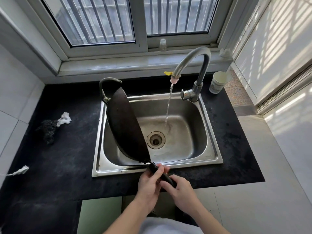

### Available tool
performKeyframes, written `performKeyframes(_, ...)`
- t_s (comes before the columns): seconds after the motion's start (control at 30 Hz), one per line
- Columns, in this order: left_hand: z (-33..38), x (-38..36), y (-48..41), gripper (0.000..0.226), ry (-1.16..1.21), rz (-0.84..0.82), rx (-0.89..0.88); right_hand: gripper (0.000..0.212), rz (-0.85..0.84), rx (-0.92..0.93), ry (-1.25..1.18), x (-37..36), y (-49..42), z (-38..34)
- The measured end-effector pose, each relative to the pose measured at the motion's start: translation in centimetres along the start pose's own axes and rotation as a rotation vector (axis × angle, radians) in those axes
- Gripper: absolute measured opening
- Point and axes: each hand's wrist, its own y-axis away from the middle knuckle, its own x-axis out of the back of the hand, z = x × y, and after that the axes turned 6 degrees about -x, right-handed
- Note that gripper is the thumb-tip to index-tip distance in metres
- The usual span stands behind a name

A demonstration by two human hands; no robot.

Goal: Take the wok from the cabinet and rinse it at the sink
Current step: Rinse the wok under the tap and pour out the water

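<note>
Left hand (149, 183) and right hand (181, 190) grip wok (126, 125), perhaps touching sink (194, 124).

Odds and ends on a dark worktop (67, 157) under a barred window (101, 21).
A paper cup (219, 81) stands upright at 2 o'clock on the worktop; a dark scourer (48, 130) lies at 9 o'clock, touching a crumpled white rag (64, 118); a white cord (20, 171) ends at 8 o'clock; a small clear bottle (163, 44) stands on the sill (118, 63) at 12.
</note>
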Motion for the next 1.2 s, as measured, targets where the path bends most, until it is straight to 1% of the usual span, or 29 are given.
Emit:
performKeyframes(0.07, 0.4, -0.5, -0.1, 0.022, 0.101, -0.075, 0.028, 0.032, -0.037, -0.007, -0.051, 0.6, -0.2, 0.2)
performKeyframes(0.13, 0.6, -1.2, -0.2, 0.018, 0.095, -0.116, 0.024, 0.029, -0.081, -0.043, -0.105, 1.4, -0.5, 0.4)
performKeyframes(0.2, 0.4, -2.0, -0.5, 0.013, 0.021, -0.109, -0.002, 0.025, -0.108, -0.06, -0.114, 2.2, -0.8, 0.7)
performKeyframes(0.3, -0.2, -3.4, -1.3, 0.007, -0.036, -0.068, -0.024, 0.013, -0.104, -0.044, -0.07, 3.5, -1.0, 0.4)
performKeyframes(0.37, -0.4, -4.6, -1.6, 0.005, -0.07, -0.056, -0.043, 0.012, -0.09, -0.041, -0.037, 4.6, -1.3, 0.4)
performKeyframes(0.43, -0.8, -5.7, -2.0, 0.007, -0.112, -0.036, -0.053, 0.016, -0.07, -0.03, 0.038, 5.5, -1.7, 0.6)
performKeyframes(0.47, -1.0, -6.4, -2.2, 0.009, -0.122, -0.021, -0.058, 0.022, -0.052, -0.019, 0.122, 6.0, -1.9, 0.7)
performKeyframes(0.53, -1.2, -8.1, -2.5, 0.009, -0.096, 0.018, -0.075, 0.031, -0.013, -0.011, 0.294, 7.2, -2.2, 0.9)
performKeyframes(0.6, -1.3, -9.9, -2.8, 0.006, -0.054, 0.044, -0.082, 0.033, 0.037, 0.017, 0.36, 8.3, -2.8, 1.1)
performKeyframes(0.7, -1.7, -11.7, -2.9, 0.007, -0.056, 0.065, -0.106, 0.03, 0.006, 0.063, 0.303, 9.9, -3.7, 1.6)
performKeyframes(0.8, -2.2, -12.9, -3.2, 0.007, -0.165, 0.082, -0.131, 0.019, -0.06, 0.075, 0.225, 11.8, -4.4, 2.7)
performKeyframes(0.87, -2.3, -13.8, -3.4, 0.012, -0.232, 0.099, -0.15, 0.014, -0.074, 0.104, 0.195, 12.9, -4.9, 2.9)
performKeyframes(0.97, -2.5, -15.0, -3.8, 0.015, -0.267, 0.112, -0.17, 0.019, -0.07, 0.136, 0.179, 14.1, -5.6, 3.2)
performKeyframes(1.1, -2.5, -16.5, -4.5, 0.023, -0.306, 0.136, -0.18, 0.02, -0.076, 0.123, 0.19, 15.1, -6.7, 3.7)
performKeyframes(1.2, -2.4, -17.6, -5.1, 0.021, -0.325, 0.152, -0.173, 0.021, -0.084, 0.127, 0.149, 15.9, -7.5, 3.8)
